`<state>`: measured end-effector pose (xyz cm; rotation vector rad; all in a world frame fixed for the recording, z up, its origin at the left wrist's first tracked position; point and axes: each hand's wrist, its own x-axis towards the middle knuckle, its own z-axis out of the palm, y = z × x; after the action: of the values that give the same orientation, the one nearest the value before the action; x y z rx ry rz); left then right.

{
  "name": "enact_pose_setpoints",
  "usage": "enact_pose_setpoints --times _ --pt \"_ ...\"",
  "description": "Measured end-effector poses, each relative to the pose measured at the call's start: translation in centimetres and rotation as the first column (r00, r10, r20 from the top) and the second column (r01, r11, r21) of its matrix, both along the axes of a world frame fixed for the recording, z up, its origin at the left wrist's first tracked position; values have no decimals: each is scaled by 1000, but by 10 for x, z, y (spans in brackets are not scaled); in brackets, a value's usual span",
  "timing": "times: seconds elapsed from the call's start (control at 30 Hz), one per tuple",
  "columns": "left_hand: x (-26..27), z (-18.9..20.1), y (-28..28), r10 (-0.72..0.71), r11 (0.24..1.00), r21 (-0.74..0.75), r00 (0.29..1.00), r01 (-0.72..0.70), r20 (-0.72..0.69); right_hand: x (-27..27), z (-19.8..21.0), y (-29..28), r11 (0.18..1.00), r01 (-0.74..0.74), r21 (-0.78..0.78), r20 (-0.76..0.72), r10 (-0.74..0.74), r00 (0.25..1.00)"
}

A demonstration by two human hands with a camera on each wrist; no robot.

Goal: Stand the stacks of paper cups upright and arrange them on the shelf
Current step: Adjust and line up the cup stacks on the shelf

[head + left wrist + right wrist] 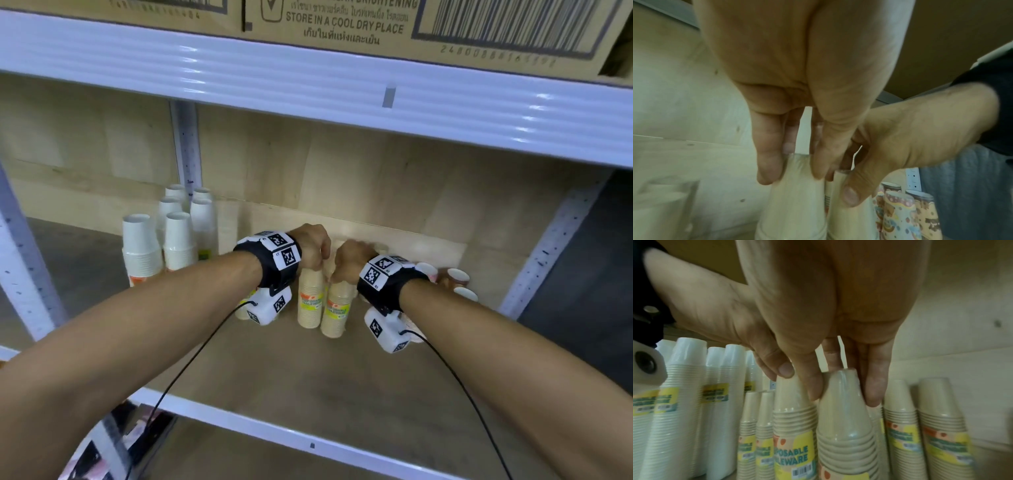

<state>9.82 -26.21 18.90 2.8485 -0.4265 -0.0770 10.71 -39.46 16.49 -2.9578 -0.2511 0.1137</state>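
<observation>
— What have you got in each hand?

— My left hand [313, 248] pinches the top of one beige cup stack [310, 298], fingers pointing down around its upper end. My right hand [349, 260] does the same with the neighbouring beige stack [335, 311]. From the wrist views I see thumb and fingers closed on the narrow top of each.

— Where do those two stand?

— Upright on the wooden shelf board [308, 377], in the middle, just beside each other, nearly touching. Both are wrapped in clear film and carry a yellow label reading "DISPOSABLE TABLEWARE".

— And around them?

— To the left, near the back, white cup stacks [178, 240] stand upright in a cluster beside a white upright post [186, 147]. More beige stacks [900, 426] stand just behind my right hand, upright too. At the right end are patterned cup stacks [457, 277] with a bear print; I cannot tell whether they stand or lean.

— Anything overhead?

— A white shelf beam [308, 89], with a cardboard carton [342, 24] on it printed "STORE IN A COOL DRY PLACE". Black cables run from both wrist cameras
</observation>
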Motion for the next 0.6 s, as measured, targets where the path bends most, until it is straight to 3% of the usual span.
enact_pose_setpoints --times 0.17,0.6 --pt "17 -3 -30 -34 998 -45 999 36 30 4 1 -36 995 83 -48 72 -79 994" --pt "65 -22 -78 -118 991 -50 991 121 62 46 -17 -82 974 215 73 115 -222 968"
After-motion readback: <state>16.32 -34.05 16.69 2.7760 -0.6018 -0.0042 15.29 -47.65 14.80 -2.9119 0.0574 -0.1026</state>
